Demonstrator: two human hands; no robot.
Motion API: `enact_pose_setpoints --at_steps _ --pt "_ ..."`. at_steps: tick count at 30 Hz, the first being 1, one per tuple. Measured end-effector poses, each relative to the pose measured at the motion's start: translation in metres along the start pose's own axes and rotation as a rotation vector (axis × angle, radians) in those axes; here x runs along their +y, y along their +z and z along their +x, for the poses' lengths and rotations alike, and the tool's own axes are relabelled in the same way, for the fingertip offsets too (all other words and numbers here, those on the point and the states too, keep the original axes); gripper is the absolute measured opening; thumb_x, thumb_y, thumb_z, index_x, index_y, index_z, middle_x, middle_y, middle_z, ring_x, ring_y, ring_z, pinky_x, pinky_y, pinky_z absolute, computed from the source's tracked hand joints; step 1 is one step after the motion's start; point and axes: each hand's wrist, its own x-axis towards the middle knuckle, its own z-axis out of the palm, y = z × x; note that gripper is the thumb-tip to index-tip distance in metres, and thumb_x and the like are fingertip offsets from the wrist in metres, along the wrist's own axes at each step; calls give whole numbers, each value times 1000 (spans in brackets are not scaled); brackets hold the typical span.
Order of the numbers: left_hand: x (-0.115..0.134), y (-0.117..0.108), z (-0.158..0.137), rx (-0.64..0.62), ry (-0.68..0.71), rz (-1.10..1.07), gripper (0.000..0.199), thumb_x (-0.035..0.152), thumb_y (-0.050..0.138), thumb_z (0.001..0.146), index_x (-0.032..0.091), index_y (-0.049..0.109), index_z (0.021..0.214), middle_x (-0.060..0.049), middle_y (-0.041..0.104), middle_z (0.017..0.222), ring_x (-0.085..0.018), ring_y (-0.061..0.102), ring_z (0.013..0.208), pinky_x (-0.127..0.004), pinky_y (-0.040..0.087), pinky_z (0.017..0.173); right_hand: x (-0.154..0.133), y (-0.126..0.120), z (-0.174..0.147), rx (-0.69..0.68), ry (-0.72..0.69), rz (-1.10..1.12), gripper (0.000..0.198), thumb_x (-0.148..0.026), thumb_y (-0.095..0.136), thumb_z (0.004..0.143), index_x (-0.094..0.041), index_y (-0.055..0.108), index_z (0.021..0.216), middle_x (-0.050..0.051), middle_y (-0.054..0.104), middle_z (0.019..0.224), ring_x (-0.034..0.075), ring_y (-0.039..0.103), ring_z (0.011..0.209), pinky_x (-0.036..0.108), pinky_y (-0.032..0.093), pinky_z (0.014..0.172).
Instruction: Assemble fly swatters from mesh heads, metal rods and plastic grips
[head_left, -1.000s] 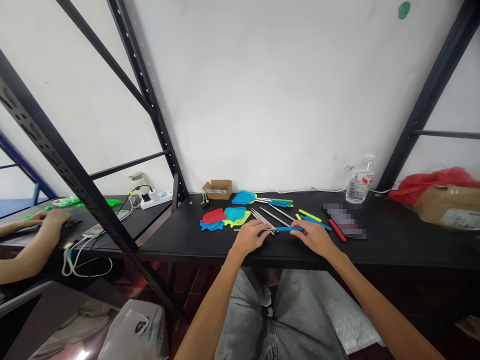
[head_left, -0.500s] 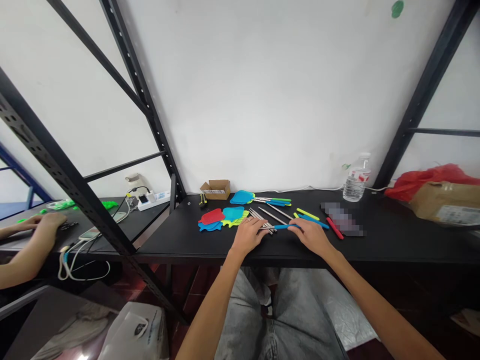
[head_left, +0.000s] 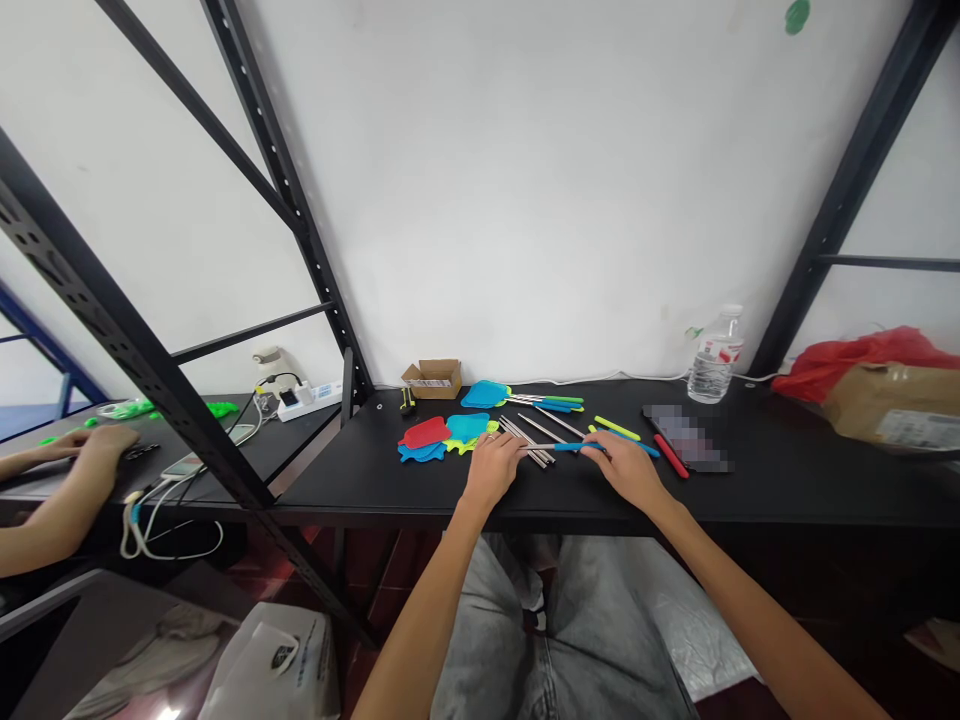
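Note:
My left hand is closed on a thin metal rod. My right hand grips a blue handle, which lies in line with the rod and meets its end. Under and behind them several loose metal rods are spread on the black table. Beyond my left hand lie flat fly swatter heads: a red one over blue ones and a blue one over yellow-green ones. Behind my right hand are yellow handles and another blue handle, partly hidden.
Swatters with rods and handles lie at the back beside an open cardboard box. To the right are a red handle, a blurred flat item, a water bottle and a carton. Another person's hands are at the left table.
The blue handle has shifted slightly right and a little up, showing more rod between it and my left hand. Both hands keep their hold.

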Motion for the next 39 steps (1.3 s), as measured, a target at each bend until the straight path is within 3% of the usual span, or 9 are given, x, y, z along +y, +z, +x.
enact_pose_setpoints --at_steps 8,14,20,29,34,39 --pt "0 1 0 27 7 -35 25 34 45 98 23 67 102 -6 69 96 -19 61 90 -34 41 83 -1 1 1 -12 3 3 35 -49 42 96 -25 66 101 5 72 103 25 67 91 36 49 80" --pt "1 -2 1 46 -66 15 25 31 43 99 23 66 101 -5 69 96 -20 61 90 -34 40 80 -3 -2 0 66 58 32 34 -46 48 92 -25 62 116 5 71 104 20 66 75 32 49 68" --pt "-2 -1 1 49 -29 -14 25 32 44 98 22 67 98 -5 70 92 -18 61 84 -33 39 77 0 -3 1 28 4 38 31 -46 46 93 -24 68 100 5 72 96 23 67 82 33 48 69" --pt "-3 0 0 67 -10 -104 23 32 49 96 22 70 97 -5 71 90 -19 61 83 -33 40 77 -2 -4 0 -62 -6 34 33 -47 43 95 -25 68 96 5 73 96 24 68 86 34 49 75" --pt "1 -3 0 48 18 -133 25 38 50 95 24 70 101 -6 71 97 -21 61 93 -35 41 85 -8 -3 -1 -122 -91 16 30 -46 45 96 -26 65 105 4 71 107 23 67 95 34 48 82" --pt "1 -5 2 120 -180 13 39 40 61 87 27 60 124 -8 61 126 -26 52 117 -40 37 100 -4 1 -1 -35 -24 -41 32 -47 42 96 -24 65 100 5 71 101 24 67 92 34 48 78"
